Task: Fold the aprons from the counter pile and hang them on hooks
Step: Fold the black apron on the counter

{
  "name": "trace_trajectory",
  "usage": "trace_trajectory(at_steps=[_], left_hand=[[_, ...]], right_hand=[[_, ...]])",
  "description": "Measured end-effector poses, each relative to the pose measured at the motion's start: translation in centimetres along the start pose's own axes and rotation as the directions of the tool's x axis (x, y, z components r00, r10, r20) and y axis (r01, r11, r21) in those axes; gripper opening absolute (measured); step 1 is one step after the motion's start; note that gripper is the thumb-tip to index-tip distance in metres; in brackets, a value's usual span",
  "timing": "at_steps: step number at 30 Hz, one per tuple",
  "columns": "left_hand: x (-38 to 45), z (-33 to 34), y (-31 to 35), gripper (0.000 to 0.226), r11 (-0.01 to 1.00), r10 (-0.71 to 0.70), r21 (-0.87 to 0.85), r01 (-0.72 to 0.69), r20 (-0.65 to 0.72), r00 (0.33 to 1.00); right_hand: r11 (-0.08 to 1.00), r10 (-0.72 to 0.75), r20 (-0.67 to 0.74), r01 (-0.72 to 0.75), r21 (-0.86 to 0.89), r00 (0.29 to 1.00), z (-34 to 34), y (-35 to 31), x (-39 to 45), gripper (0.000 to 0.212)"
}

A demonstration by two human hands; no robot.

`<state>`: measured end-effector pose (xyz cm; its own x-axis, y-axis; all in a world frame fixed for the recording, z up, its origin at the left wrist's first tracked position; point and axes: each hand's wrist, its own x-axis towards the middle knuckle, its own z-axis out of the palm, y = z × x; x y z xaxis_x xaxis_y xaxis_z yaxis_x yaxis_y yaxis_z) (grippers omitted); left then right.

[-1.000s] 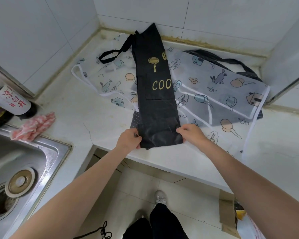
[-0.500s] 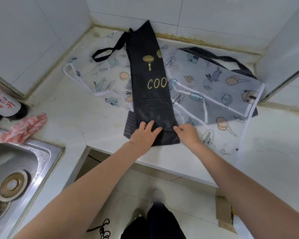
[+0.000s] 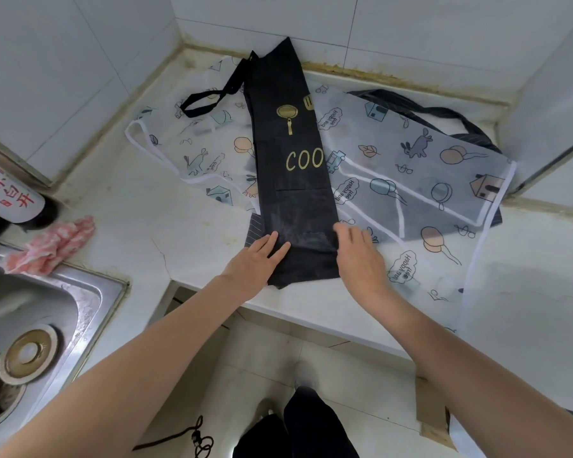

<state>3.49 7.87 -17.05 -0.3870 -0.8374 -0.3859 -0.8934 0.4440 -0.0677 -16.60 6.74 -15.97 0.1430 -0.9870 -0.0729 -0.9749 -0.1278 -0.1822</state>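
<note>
**A:** Head view — which step am I on?

**B:** Folding. The black fabric apron with gold "COO" lettering lies as a long narrow strip on the white marble bench, over a translucent cartoon-print apron.

**A:** And the grips?

**B:** Left hand lies flat, fingers spread, on the strip's near-left edge; right hand rests flat and open at its near-right edge. Neither pinches anything.

**A:** Next, I'd judge, pinch the near corners and fold the strip towards the far wall.
</note>
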Motion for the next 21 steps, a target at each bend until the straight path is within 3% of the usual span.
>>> trace_trajectory(at_steps=[1, 3, 5, 11, 16, 21], left_hand=[[0.0, 0.0, -0.1, 0.075, 1.0, -0.002, -0.025, 0.002, -0.004, 1.0], [0.0, -0.2, -0.5, 0.074, 0.995, 0.0, -0.099, 0.0, -0.006, 1.0], [-0.1, -0.5, -1.0, 0.071, 0.976, -0.009, -0.217, 0.008, -0.005, 1.0], [-0.2, -1.0, -1.7, 0.072, 0.838, -0.07, -0.543, 0.055, -0.007, 0.998], [-0.6, -1.1, -2.1, 0.076, 0.722, -0.08, -0.69, 0.055, -0.005, 0.997], [-0.3, -1.1, -2.7, 0.075, 0.614, -0.089, -0.789, -0.011, -0.083, 0.993]], right_hand=[[0.982, -0.157, 0.004, 0.157, -0.109, 0.988, -0.2, 0.1, -0.2, 0.059], [0.889, -0.365, 0.151, 0.392, -0.238, 0.919, -0.4, 0.6, -0.1, 0.069], [0.852, -0.362, 0.325, 0.452, -0.266, 0.874, -0.5, 1.2, 0.1, 0.071], [0.911, -0.3, 0.482, 0.397, -0.111, 0.823, -0.8, 2.5, 0.8, 0.09], [0.946, -0.307, 0.414, 0.321, 0.038, 0.857, -1.1, 2.3, 2.1, 0.073], [0.95, -0.31, 0.351, 0.272, 0.154, 0.884, -2.1, 1.8, 4.3, 0.041]])
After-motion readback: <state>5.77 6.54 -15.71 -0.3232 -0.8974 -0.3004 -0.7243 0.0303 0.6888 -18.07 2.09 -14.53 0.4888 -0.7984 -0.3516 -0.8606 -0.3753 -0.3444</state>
